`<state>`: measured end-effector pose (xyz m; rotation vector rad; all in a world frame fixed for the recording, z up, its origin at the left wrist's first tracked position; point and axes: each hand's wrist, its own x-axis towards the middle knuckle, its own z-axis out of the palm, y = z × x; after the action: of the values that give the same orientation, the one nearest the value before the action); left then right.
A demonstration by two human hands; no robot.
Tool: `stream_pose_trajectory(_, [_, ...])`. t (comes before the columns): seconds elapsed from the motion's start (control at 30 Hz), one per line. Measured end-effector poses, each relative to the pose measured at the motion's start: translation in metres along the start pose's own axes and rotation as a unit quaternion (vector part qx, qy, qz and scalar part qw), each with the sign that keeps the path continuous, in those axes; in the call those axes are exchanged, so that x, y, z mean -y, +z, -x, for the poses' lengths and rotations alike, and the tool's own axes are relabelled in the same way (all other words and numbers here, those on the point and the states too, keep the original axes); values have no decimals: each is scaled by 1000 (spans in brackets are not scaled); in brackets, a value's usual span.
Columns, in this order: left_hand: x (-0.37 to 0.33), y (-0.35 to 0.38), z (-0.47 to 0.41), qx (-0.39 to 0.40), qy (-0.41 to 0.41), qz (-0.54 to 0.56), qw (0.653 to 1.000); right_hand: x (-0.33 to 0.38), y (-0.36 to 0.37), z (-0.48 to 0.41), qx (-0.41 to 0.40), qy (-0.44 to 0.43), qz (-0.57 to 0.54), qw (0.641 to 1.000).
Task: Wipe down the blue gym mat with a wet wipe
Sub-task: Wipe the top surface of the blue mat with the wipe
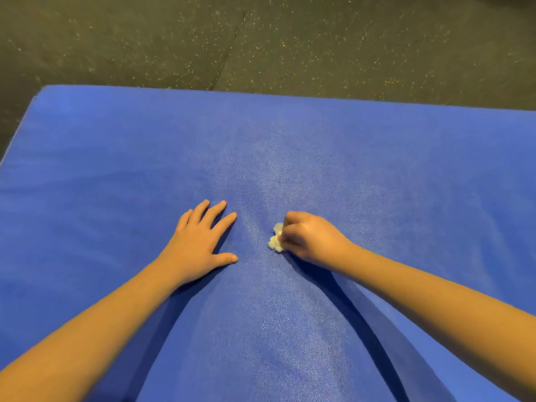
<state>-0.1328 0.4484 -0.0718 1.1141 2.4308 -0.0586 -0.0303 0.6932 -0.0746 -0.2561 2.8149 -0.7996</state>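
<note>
One blue gym mat (377, 169) lay flat on a dark speckled floor (261, 39), with its far edge and its left far corner in view and its near part running out of the picture at the bottom. Two hands were on the mat, one on each side of its middle. The left hand (200, 242) rested palm down on the surface, four fingers straight and slightly spread toward the far edge, the thumb extended to the right; it held nothing. The right hand (313, 237) sat just to the right of it, near but apart, with its fingers curled round one small, crumpled, pale wet wipe (276, 239). The wipe protruded from the left side of the right hand and was in contact with the mat, in the gap between the two hands. Both forearms were bare and reached in from the bottom corners of the picture, each casting one dark shadow on the mat. One seam line (229, 53) ran diagonally across the floor beyond the mat's far edge. A paler, sheened band lay on the mat surface ahead of the wipe.
</note>
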Motion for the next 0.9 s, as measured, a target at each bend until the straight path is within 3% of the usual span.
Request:
stream_pose_trajectory(0.17, [5, 7, 0, -35, 23, -21, 999, -29, -15, -38, -177, 172, 36, 968])
stream_pose_trajectory(0.23, [6, 4, -3, -48, 32, -22, 998, -19, -7, -37, -171, 118, 35, 978])
stream_pose_trajectory(0.33, [14, -5, -18, -76, 49, 7, 996, -8, -3, -18, -46, -30, 35, 998])
stream_pose_trajectory(0.4, [20, -15, -34, -62, 45, 2, 997, -23, -15, -27, -45, -29, 70, 996])
stream_pose_trajectory(0.5, [26, -16, -48, -21, 22, -3, 1000, -45, -33, -59, -153, 122, 100, 976])
stream_pose_trajectory(0.57, [27, -11, -46, -42, 29, -7, 999, -48, -35, -71, -186, 210, 85, 956])
stream_pose_trajectory(0.63, [31, -6, -43, -54, 41, -25, 997, -38, -30, -70, -185, 148, 48, 970])
stream_pose_trajectory(0.7, [34, -2, -44, -57, 52, -48, 996, -32, -24, -59, -117, 13, 56, 991])
stream_pose_trajectory(0.77, [33, -1, -44, -59, 55, -65, 995, -47, -35, -63, -71, -33, 99, 992])
stream_pose_trajectory(0.8, [33, 0, -45, -63, 58, -70, 994, -59, -44, -73, -84, -3, 116, 990])
stream_pose_trajectory(0.9, [34, 4, -44, -76, 59, -71, 993, -89, -71, -109, -171, 210, 149, 951])
